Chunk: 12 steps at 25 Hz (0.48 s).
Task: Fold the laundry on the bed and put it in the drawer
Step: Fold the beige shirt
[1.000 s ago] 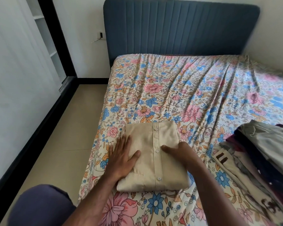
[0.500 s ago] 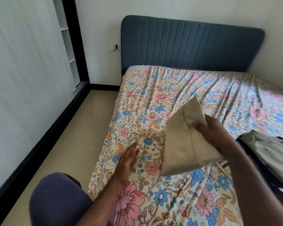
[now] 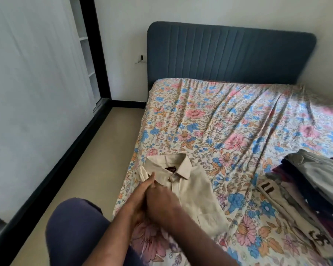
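A folded beige shirt (image 3: pixel 190 191) is lying collar-up on the bed (image 3: pixel 229 131), close to its near left edge, with the collar pointing toward the blue headboard (image 3: pixel 229 54) and the left side of the fold sitting just inside the mattress border. Both hands are meeting at the shirt's near left corner. The left hand (image 3: pixel 140 192) is lying alongside the shirt's left edge with its fingers stretched flat and the thumb reaching up toward the collar, pressing on the cloth rather than clutching it. The right hand (image 3: pixel 161 202) is resting on the lower left part of the shirt, knuckles up; its fingertips are hidden behind the left hand, so it seems to be curling onto the fabric, but I cannot tell whether it is gripping.

A pile of other clothes (image 3: pixel 311 185) is sitting at the right edge of the bed, well apart from the shirt, with a strip of flowered sheet lying between them. Beyond the shirt the sheet is running wrinkled up to the headboard. Left of the bed a band of beige floor (image 3: pixel 81 179) is stretching between the mattress edge and the white wardrobe door (image 3: pixel 37 93). A knee in dark blue cloth (image 3: pixel 75 233) is standing at that floor strip, just beside the bed's near corner.
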Motion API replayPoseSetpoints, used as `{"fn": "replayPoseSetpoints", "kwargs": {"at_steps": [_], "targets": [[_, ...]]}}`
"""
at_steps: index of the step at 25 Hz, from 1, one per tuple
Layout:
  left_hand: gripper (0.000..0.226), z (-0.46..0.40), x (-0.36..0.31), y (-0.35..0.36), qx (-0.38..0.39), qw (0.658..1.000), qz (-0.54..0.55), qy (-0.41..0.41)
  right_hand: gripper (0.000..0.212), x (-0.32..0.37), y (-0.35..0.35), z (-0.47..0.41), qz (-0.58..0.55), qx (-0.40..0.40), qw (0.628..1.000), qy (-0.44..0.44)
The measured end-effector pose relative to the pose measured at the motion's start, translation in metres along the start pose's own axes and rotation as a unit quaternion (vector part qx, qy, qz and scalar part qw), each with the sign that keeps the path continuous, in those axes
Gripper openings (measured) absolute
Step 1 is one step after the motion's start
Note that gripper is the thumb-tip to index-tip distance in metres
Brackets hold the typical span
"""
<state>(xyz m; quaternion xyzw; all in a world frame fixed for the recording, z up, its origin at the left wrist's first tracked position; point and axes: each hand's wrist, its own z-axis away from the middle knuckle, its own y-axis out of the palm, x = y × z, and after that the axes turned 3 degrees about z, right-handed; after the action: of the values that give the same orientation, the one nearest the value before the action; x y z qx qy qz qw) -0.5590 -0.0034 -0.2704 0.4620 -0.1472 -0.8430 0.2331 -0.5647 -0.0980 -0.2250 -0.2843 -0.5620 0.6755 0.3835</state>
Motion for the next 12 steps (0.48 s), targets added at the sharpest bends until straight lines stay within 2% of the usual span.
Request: {"fn": "replayPoseSetpoints", "kwargs": {"at_steps": [1, 3, 5, 6, 7, 8, 10, 12], "targets": [[0.051, 0.0, -0.001, -0.003, -0.01, 1.0, -0.014, -0.015, 0.046, -0.009, -0.007, 0.004, -0.076, 0.005, 0.997, -0.015], [0.047, -0.004, -0.002, -0.008, -0.064, 0.998, -0.021, 0.012, 0.044, -0.037, -0.022, 0.01, -0.219, -0.009, 0.976, -0.01], [0.049, -0.008, -0.001, -0.012, -0.143, 0.987, -0.035, 0.07, 0.042, -0.081, -0.027, 0.011, -0.275, -0.123, 0.948, 0.104], [0.046, -0.008, 0.0, -0.012, -0.185, 0.978, -0.054, 0.083, 0.044, -0.105, -0.023, 0.013, -0.266, -0.182, 0.929, 0.18], [0.04, -0.007, 0.0, -0.012, -0.211, 0.972, -0.063, 0.085, 0.048, -0.127, -0.013, 0.016, -0.245, -0.203, 0.915, 0.248], [0.034, -0.008, 0.001, -0.014, -0.225, 0.968, -0.07, 0.085, 0.052, -0.146, -0.001, 0.018, -0.231, -0.177, 0.909, 0.297], [0.031, -0.008, 0.001, -0.014, -0.232, 0.968, -0.067, 0.073, 0.06, -0.165, 0.021, 0.016, -0.259, -0.076, 0.904, 0.331], [0.044, -0.015, 0.001, -0.018, -0.212, 0.975, -0.05, 0.049, 0.063, -0.166, 0.03, 0.012, -0.337, -0.037, 0.883, 0.324]]}}
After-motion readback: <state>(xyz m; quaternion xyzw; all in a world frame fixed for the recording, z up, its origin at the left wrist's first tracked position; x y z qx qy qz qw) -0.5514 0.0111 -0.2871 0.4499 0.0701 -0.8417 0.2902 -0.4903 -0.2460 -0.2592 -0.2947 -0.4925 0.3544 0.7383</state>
